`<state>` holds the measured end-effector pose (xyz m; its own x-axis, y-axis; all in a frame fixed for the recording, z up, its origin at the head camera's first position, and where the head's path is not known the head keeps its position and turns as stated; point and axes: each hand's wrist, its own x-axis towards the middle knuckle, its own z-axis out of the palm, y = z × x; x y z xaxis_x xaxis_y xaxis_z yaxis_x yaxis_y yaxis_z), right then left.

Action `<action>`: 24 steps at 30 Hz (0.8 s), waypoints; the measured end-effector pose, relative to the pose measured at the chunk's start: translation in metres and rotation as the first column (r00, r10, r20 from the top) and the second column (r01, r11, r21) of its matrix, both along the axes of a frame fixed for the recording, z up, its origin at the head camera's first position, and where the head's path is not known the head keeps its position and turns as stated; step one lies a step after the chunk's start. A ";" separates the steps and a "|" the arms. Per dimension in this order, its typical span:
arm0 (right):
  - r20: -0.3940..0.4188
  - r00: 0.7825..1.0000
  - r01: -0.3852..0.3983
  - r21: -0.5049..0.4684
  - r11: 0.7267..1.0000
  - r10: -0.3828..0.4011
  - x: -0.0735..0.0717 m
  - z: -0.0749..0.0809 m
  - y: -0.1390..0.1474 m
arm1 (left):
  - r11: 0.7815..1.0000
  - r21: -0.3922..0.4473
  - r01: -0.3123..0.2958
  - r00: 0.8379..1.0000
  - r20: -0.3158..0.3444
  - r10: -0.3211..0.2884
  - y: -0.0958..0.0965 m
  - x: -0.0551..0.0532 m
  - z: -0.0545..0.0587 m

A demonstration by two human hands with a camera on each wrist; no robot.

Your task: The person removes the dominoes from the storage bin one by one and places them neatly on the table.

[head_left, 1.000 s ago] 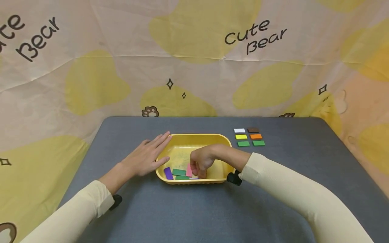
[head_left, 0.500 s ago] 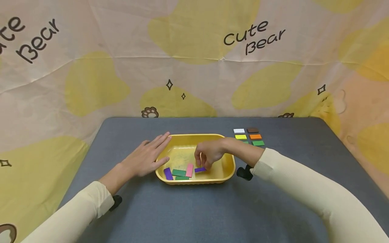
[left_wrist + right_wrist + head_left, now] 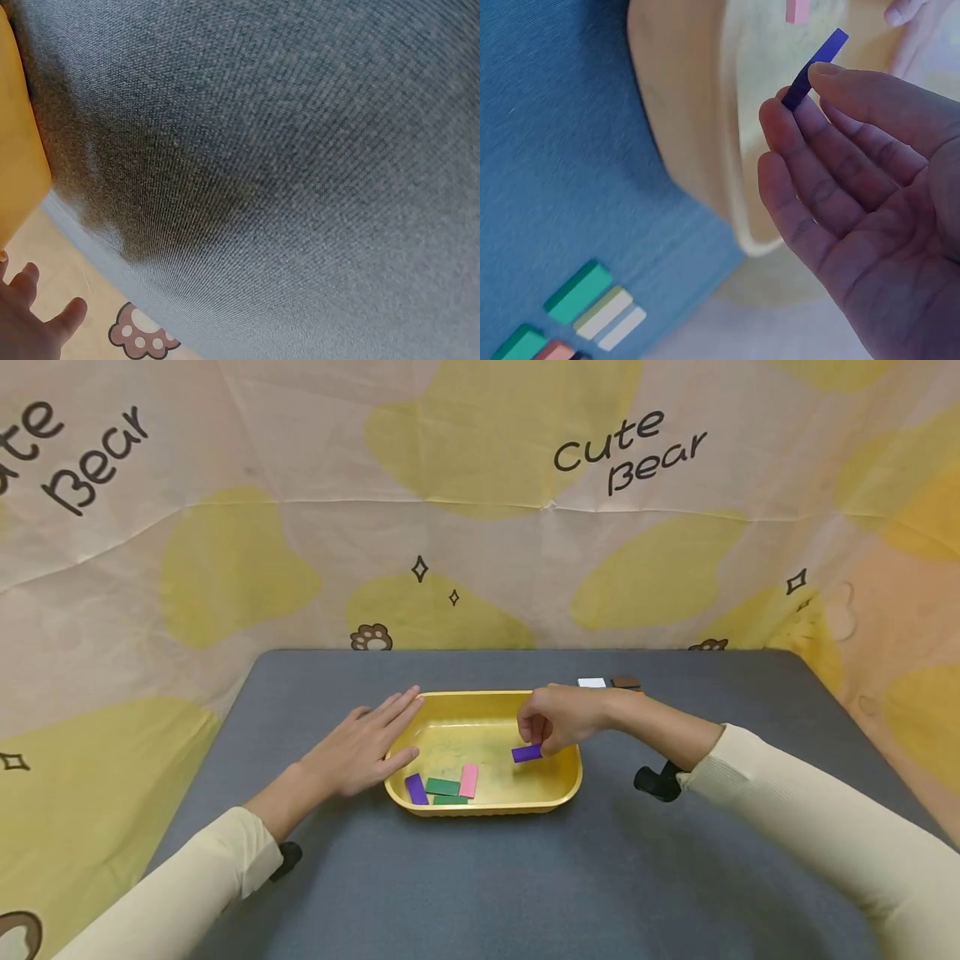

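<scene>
My right hand [image 3: 566, 714] pinches a flat purple block [image 3: 527, 753] between thumb and fingers, over the right part of the yellow tray [image 3: 480, 808]. The right wrist view shows the thumb pressing the same purple block [image 3: 815, 69] against the fingertips. My left hand [image 3: 367, 739] lies with straight fingers along the tray's left rim, its thumb reaching over the edge. Inside the tray, near the front wall, lie another purple block [image 3: 416, 789], two green blocks, the rear one [image 3: 442, 787] and the front one [image 3: 451, 800], and a pink block [image 3: 468, 781].
Beyond the tray's right end, a white block [image 3: 592, 682] and a brown block [image 3: 626, 682] show past the right forearm. Further blocks there are mostly hidden by it; the right wrist view shows a green block [image 3: 579, 291] among them. A printed cloth [image 3: 480, 527] hangs behind the grey table [image 3: 450, 885].
My right hand has picked up the purple block from the tray's front and moved it right and back. The left hand has stayed at the rim.
</scene>
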<state>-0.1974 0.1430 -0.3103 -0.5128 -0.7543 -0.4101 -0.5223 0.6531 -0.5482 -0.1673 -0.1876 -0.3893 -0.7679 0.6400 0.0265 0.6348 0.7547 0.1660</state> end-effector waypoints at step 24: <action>-0.215 0.908 0.274 -0.348 0.897 -0.361 0.006 -0.021 0.085 | 1.000 -0.010 -0.003 1.000 0.004 0.003 0.001 -0.002 -0.002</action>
<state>-0.1917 0.2284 -0.3314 -0.8023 -0.5969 -0.0011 -0.4699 0.6328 -0.6154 -0.1692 -0.1867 -0.3914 -0.7698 0.6380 0.0166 0.6319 0.7582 0.1609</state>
